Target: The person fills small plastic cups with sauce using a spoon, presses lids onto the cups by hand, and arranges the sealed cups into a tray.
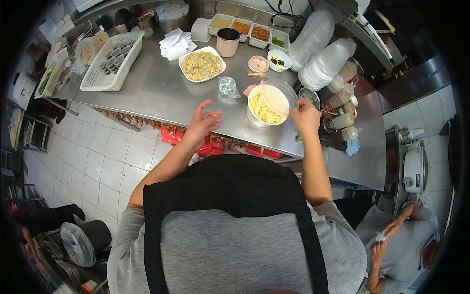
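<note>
A round white container of yellow noodles (263,109) stands near the counter's front edge. Over its upper right part lies or hovers a clear lid (276,98). My right hand (305,117) is closed at the right side of the lid, its fingertips pinched at the rim. Left of the container, my left hand (201,126) is raised over the counter edge with its fingers apart and nothing in them. A small clear plastic bag (229,87) rests between the noodles and a white dish of yellowish food (201,64).
Toppings fill several white tubs (259,34) at the back. Bottles (342,120) and bagged container stacks (325,63) line the right side. A white basket (90,81) of small cups is at left. Another person (399,240) is at lower right, hands together.
</note>
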The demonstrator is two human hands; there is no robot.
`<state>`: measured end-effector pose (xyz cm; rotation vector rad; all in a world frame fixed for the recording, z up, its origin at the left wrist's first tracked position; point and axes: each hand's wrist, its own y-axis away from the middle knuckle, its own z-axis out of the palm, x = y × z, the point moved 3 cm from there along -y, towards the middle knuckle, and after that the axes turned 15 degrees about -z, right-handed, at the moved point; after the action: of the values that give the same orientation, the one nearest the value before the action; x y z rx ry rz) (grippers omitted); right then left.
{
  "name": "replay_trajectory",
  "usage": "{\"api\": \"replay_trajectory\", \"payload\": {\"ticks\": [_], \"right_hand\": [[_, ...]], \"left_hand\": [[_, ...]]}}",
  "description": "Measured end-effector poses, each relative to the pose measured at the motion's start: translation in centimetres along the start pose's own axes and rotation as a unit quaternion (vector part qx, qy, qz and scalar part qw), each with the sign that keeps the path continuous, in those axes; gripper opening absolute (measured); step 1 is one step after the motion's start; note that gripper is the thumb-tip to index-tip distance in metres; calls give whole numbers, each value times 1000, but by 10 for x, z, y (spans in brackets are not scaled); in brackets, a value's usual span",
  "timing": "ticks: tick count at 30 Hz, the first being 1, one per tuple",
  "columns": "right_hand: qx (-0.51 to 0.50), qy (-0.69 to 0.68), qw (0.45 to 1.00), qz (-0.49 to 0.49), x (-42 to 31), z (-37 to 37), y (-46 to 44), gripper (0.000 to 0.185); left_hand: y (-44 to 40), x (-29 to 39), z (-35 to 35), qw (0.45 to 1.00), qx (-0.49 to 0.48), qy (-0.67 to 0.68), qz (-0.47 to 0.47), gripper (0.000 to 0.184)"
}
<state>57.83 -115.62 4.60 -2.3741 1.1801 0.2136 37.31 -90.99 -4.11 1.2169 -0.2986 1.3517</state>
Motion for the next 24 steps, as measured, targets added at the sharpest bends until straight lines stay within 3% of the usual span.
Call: {"api": "replay_trajectory", "payload": {"ticks": [3,6,7,9,12,13,18,24], "right_hand": [[12,-17,1000,-6,-9,-11,-3,25],[80,-53,988,-121,-30,-24,-4,25],[104,-48,979,-166,-38,-26,-5,23],[111,-164,966,-166,-69,-27,-4,20],[62,-255,941,-215,-107,-5,-6,20],[33,-274,935,-224,-125,3,-6,20],[-94,-327,906,-253,-224,49,-6,19],[-176,-330,844,-384,-405,115,23,21]], "left_hand": [[-4,-1,-7,1000,3,15,-4,31],[-6,-13,-25,1000,6,-4,5,12],[3,-13,-30,999,-11,-16,30,11],[24,-18,-39,995,-26,-38,86,15],[48,-28,-74,993,-19,55,101,26],[76,-16,-79,997,51,31,49,29],[138,-41,-179,981,183,13,69,35],[249,-48,-301,936,340,81,35,39]]}}
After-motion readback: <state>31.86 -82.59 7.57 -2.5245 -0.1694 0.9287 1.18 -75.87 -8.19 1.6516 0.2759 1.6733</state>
